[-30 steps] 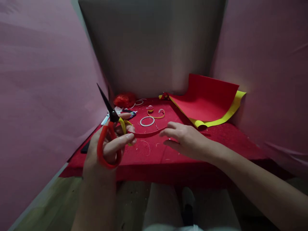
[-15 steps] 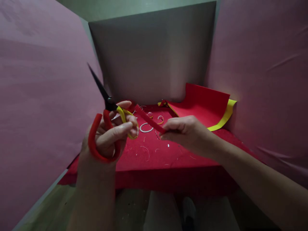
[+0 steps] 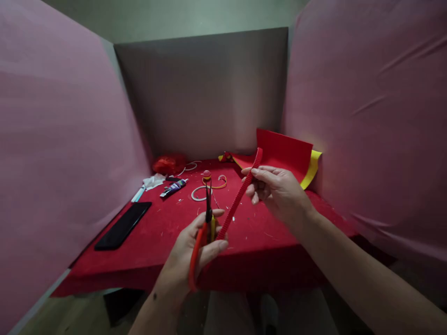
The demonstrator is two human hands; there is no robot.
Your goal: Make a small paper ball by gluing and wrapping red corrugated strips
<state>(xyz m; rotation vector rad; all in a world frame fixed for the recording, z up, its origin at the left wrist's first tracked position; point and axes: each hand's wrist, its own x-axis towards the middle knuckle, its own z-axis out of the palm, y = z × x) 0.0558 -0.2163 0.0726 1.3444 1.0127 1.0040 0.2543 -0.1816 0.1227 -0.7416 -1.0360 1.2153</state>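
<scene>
My left hand [image 3: 183, 253] is closed around scissors [image 3: 198, 251] with red and yellow handles. Their dark blades point upward and away from me. The same hand pinches the lower end of a narrow red corrugated strip [image 3: 237, 201] between thumb and fingers. Higher up, my right hand [image 3: 282, 191] grips that strip between thumb and forefinger, its other fingers loosely curled. The strip runs diagonally between both hands, above the table, and its curved top end sticks up past my right fingers.
A red cloth-covered table [image 3: 153, 246] lies below. It bears a black phone [image 3: 123, 226], a tube [image 3: 173, 187], a white ring [image 3: 198, 193], a red plastic bag [image 3: 169, 164] and small scraps. Red sheet [image 3: 284, 149] and yellow corrugated sheet [image 3: 310, 171] lean at right. Pink walls [image 3: 366, 93] flank both sides.
The scissors have swung upright and moved right and lower with my left hand, which now also holds the strip's lower end. My right hand has tilted the strip steeper. The view shows more table at left.
</scene>
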